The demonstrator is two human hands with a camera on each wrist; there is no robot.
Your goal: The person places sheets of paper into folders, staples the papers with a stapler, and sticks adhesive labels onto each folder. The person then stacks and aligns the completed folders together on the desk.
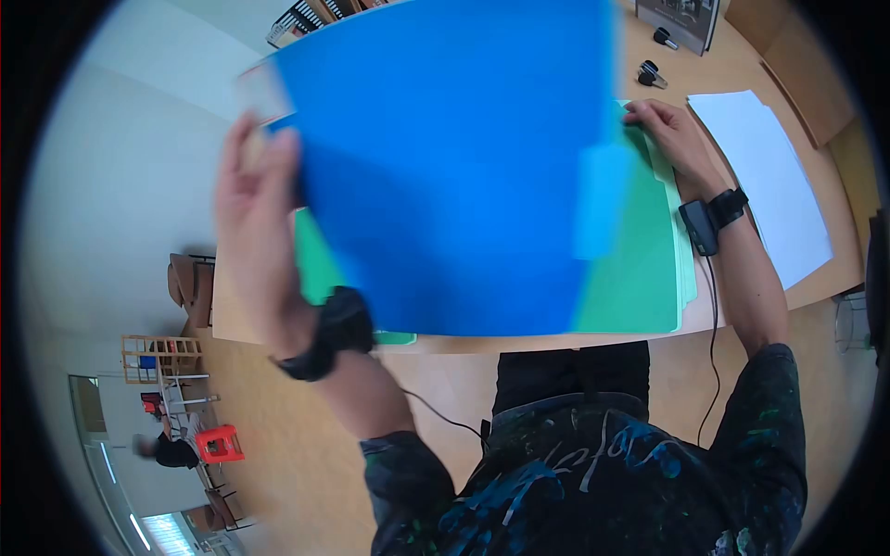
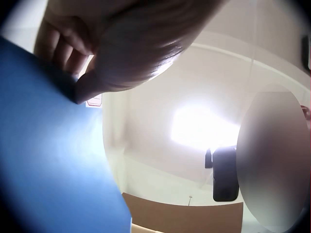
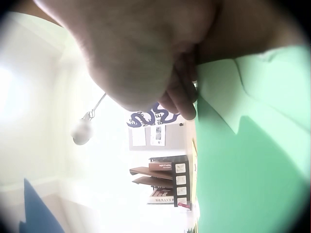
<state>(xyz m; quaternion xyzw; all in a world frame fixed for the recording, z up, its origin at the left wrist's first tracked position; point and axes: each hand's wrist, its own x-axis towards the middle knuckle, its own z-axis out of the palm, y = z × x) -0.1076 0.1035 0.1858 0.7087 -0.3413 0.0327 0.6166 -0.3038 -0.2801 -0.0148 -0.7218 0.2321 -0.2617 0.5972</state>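
Observation:
A blue file folder (image 1: 445, 167) with a lighter blue tab (image 1: 601, 199) is raised over the table, tilted toward the head camera. My left hand (image 1: 260, 213) pinches its left edge, thumb on the near face, as the left wrist view of the folder (image 2: 53, 145) also shows. A small white label with red print (image 2: 95, 101) shows beside the thumb. Beneath, green folders (image 1: 635, 269) lie stacked, partly hidden by the blue one. My right hand (image 1: 677, 139) rests its loosely bent fingertips at the top right corner of the green stack, seen close up as a green surface (image 3: 248, 170).
White paper sheets (image 1: 765, 181) lie right of the green folders. Two black clips (image 1: 652, 74) and a standing book or box (image 1: 681, 20) are at the back right. A black rack (image 1: 301, 23) stands behind the blue folder. A person sits far left near a red stool (image 1: 221, 443).

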